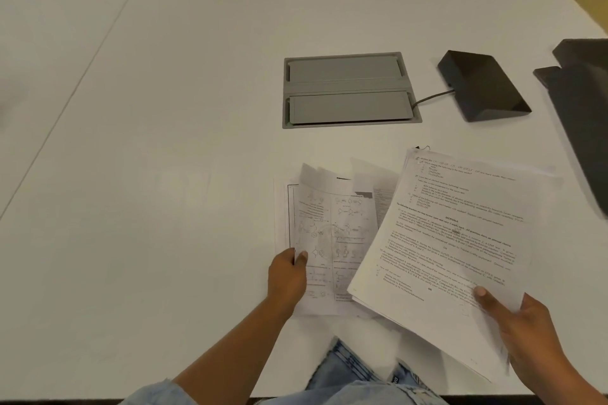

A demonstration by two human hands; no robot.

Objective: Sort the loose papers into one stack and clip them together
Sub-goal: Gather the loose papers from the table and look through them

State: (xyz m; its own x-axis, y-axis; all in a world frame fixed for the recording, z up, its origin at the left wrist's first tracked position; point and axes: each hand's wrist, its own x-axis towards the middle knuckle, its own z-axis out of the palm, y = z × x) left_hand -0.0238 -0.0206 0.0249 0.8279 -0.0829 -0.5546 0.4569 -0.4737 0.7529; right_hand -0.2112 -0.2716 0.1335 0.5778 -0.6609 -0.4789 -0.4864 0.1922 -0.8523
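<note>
Both hands gripping printed papers near the front edge of a white table (184,128).

Left hand (287,276) pinching the near left edge of a loose, uneven pile of diagram sheets (332,233), thumb on top, other fingers hidden beneath. Right hand (523,329) clamped on the near right corner of a thicker text stack (450,240), thumb pressed on the top page, stack tilted and overlapping the pile's right side. Beyond the stack's far corner, a small dark clip (422,148), barely visible. Farther past the fingertips, a grey cable hatch (348,89) and a black wedge-shaped device (483,85).
</note>
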